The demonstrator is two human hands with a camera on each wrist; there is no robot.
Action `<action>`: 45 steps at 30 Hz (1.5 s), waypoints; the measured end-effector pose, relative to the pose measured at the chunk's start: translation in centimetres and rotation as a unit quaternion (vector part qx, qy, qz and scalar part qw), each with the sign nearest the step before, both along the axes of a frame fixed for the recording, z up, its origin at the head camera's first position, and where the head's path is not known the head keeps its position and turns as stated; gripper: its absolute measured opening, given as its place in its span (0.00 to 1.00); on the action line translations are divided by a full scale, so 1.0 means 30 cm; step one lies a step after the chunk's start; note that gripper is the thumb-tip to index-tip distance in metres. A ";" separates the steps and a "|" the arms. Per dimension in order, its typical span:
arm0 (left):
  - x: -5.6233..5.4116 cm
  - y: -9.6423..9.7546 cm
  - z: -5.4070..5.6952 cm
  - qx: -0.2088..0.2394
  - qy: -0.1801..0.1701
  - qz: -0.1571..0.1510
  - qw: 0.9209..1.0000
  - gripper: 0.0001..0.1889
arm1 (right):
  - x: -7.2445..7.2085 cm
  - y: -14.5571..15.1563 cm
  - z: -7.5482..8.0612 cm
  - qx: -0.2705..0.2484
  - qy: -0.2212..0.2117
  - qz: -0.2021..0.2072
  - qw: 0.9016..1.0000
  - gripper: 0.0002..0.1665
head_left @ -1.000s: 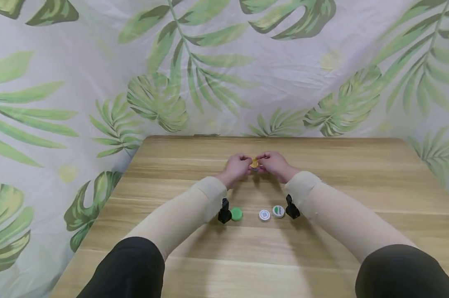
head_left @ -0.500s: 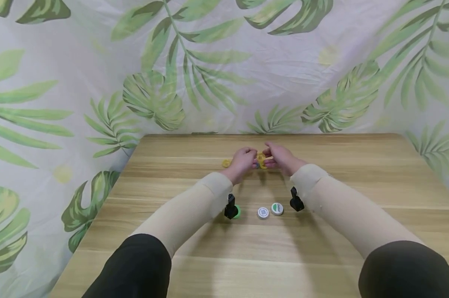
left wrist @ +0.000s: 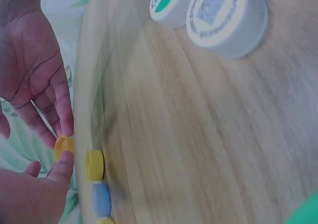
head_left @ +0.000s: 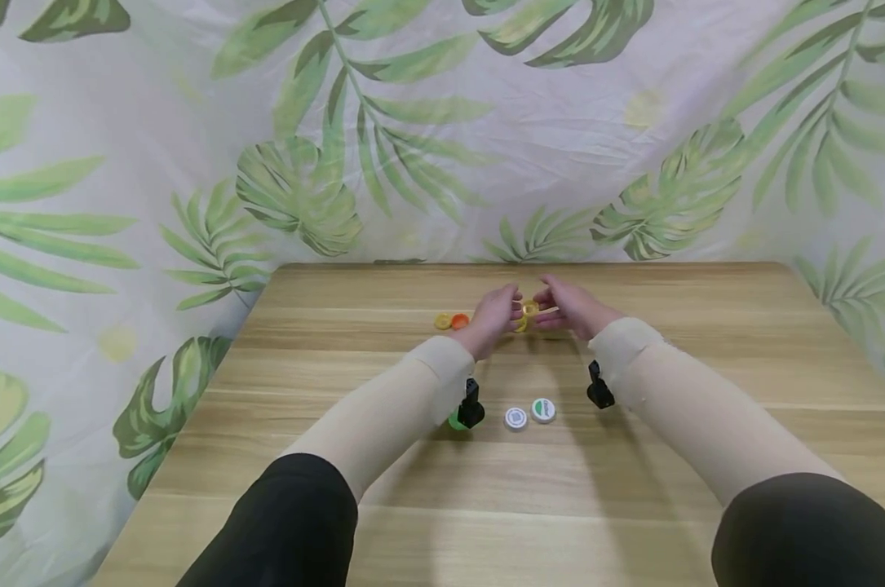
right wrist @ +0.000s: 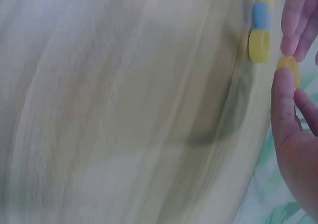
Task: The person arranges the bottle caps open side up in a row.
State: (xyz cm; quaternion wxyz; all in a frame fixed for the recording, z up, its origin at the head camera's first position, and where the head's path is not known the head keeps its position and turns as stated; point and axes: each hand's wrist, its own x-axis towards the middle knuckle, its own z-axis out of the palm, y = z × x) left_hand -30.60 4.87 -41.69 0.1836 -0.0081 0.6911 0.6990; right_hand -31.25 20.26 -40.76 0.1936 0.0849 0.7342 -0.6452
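Observation:
Both hands meet near the table's far edge around an orange-yellow bottle cap (head_left: 531, 308). My left hand (head_left: 494, 319) pinches it from the left; in the left wrist view, one fingertip overlaps the lower edge of the cap (left wrist: 63, 147). My right hand (head_left: 573, 308) holds it from the other side, a finger across its face in the right wrist view. Just below, a yellow bottle cap (left wrist: 95, 165) stands on edge beside a blue bottle cap (left wrist: 102, 200). An orange bottle cap (head_left: 460, 321) and another yellow cap (head_left: 443, 321) continue the row leftward.
Two white bottle caps, one with a square print (head_left: 515, 419) and one with a green mark (head_left: 543, 410), lie nearer on the wooden table (head_left: 633, 505). A green cap (head_left: 457, 421) is partly behind the left wrist camera (head_left: 471, 405). A leaf-patterned cloth (head_left: 427, 122) hangs behind.
Both hands have moved to the right with the orange-yellow cap between them. A yellow cap and then an orange cap have come into view left of my left hand.

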 end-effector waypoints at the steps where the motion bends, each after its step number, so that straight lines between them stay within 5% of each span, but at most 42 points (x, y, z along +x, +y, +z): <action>1: -0.001 0.005 0.000 0.005 -0.004 0.000 1.000 0.28 | -0.001 0.007 -0.001 0.003 -0.001 0.002 1.000 0.39; 20: 0.036 0.060 -0.005 -0.028 -0.051 -0.058 0.997 0.30 | -0.003 0.069 -0.047 0.036 -0.037 0.014 0.999 0.37; 28: 0.023 0.077 -0.012 -0.026 -0.056 -0.094 0.994 0.30 | -0.007 0.060 -0.068 0.048 -0.029 -0.003 0.998 0.22; 33: 0.008 0.041 0.003 -0.011 -0.072 -0.104 0.992 0.31 | -0.012 0.048 -0.068 0.070 -0.035 -0.009 0.997 0.19; 39: -0.032 -0.028 0.031 0.032 -0.072 -0.080 0.994 0.33 | -0.020 0.033 -0.060 0.088 -0.043 -0.004 0.995 0.24; 45: -0.019 -0.104 0.030 0.028 -0.070 -0.066 0.995 0.34 | -0.023 0.020 -0.063 0.104 -0.042 0.012 0.994 0.24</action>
